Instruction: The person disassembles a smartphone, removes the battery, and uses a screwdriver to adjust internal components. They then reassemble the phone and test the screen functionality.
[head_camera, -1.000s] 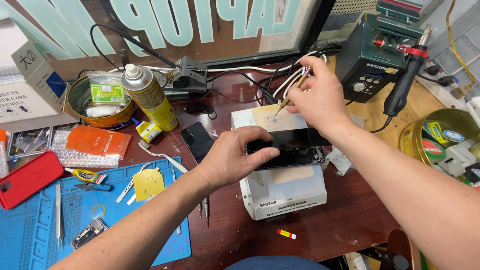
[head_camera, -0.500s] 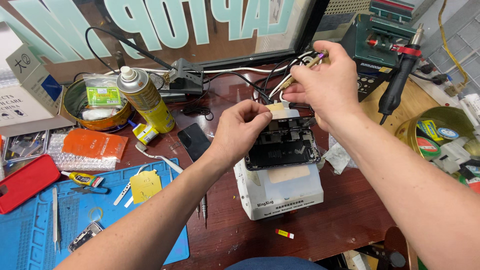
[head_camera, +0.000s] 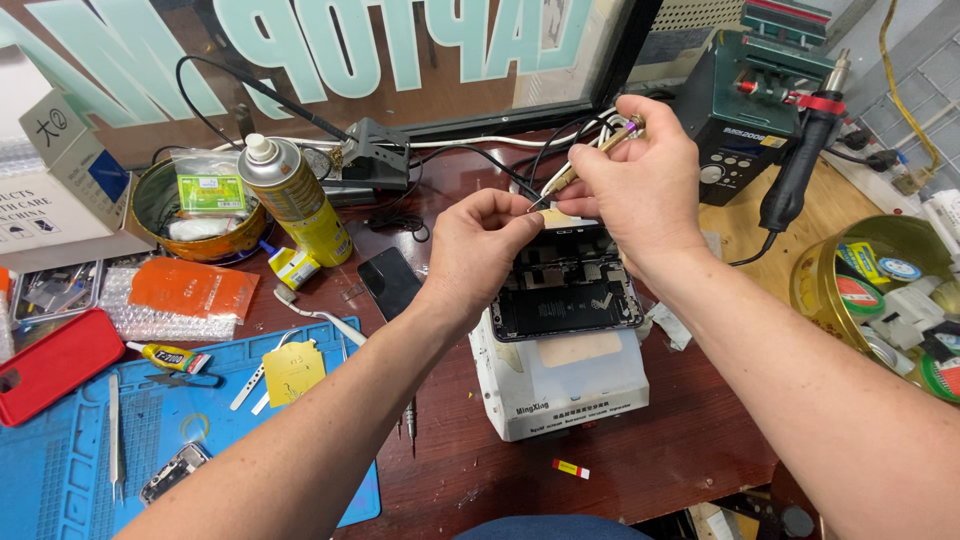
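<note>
On the far left, red case (head_camera: 55, 362) beside blue work mat (head_camera: 90, 440) with tweezers (head_camera: 115, 435) and glue tube (head_camera: 168, 355). Yellow spray can (head_camera: 295, 200) upright behind, next to round tin (head_camera: 195, 205). Mid-desk, left hand (head_camera: 480, 255) fingers pinched together at top edge of opened phone (head_camera: 568, 285), which lies flat on white heating box (head_camera: 565, 375). Right hand (head_camera: 640, 190) curled, pinching a thin tool (head_camera: 590, 160), tip near the phone's top edge. Green rework station (head_camera: 755, 90) and gold tin (head_camera: 885, 290) far right.
</note>
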